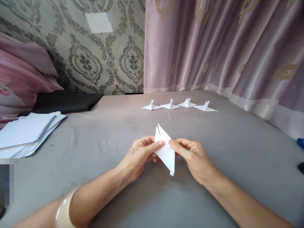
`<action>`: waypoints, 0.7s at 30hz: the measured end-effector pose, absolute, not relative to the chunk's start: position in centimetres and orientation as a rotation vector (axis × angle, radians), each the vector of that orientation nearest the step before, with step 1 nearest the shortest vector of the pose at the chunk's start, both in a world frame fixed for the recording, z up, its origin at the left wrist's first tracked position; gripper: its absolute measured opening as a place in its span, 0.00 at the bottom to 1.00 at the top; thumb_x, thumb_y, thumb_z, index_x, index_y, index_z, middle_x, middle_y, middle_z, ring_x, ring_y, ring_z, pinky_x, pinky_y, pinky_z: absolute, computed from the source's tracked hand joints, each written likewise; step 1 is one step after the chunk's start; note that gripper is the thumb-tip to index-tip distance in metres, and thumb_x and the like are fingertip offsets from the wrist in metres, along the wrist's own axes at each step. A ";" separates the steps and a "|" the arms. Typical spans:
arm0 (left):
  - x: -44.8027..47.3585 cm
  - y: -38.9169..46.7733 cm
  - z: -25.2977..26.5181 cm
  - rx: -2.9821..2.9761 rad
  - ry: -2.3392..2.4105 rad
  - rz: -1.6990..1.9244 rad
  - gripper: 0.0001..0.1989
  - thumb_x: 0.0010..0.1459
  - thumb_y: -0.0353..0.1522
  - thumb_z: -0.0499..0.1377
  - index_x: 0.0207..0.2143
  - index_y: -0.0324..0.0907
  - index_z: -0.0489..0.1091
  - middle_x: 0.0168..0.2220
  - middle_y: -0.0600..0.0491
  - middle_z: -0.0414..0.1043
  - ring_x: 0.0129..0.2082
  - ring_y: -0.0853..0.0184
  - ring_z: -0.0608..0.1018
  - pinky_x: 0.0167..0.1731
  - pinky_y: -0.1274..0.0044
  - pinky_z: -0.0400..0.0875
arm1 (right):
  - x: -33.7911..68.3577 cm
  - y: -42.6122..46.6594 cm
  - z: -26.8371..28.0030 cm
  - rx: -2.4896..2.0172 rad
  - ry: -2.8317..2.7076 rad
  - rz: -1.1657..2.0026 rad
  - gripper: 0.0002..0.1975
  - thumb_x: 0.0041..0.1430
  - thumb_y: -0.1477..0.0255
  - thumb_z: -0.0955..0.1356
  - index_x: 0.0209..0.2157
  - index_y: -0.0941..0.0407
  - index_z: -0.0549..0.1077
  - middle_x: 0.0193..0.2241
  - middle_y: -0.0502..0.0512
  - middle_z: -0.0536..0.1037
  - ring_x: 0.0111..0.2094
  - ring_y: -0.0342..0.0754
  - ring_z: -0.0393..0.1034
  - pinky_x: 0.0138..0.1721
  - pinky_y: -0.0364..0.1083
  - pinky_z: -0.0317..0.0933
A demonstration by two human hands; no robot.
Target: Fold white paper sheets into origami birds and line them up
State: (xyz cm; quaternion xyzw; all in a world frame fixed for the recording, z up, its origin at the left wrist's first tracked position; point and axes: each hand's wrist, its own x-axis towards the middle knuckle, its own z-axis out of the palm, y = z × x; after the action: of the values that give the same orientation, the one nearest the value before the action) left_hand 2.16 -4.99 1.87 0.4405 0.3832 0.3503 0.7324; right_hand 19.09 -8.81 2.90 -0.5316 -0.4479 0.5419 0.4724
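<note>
Folded paper (166, 153) | left hand (142, 153) pinches left edge | right hand (192, 155) pinches right edge | four paper figures (170, 106) stand beyond

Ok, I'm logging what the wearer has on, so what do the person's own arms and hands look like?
No sleeves or gloves show. A wide, glossy, cream-coloured bangle circles the left forearm. The left hand bears small dark dots; the right hand has fainter ones.

A folded white paper (166, 152) is slanting between the left hand (142, 150) and right hand (191, 152), forming a long diamond, its far point showing a slit, its near tip bending in a small fold.
</note>
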 end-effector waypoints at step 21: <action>0.4 -2.9 0.5 1.849 1.270 0.765 0.12 0.55 0.24 0.51 0.39 0.41 0.70 0.35 0.52 0.72 0.30 0.69 0.73 0.30 0.78 0.68 | 19.0 -7.3 0.3 -1.964 -1.290 1.154 0.14 0.59 0.60 0.63 0.27 0.55 0.71 0.13 0.48 0.72 0.10 0.38 0.56 0.15 0.40 0.51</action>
State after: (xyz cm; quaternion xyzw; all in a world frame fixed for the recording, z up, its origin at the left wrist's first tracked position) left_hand 0.36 -2.93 0.55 0.7229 0.4966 0.2989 0.3762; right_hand 18.99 -7.34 0.27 -0.7246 -0.4760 0.4259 0.2589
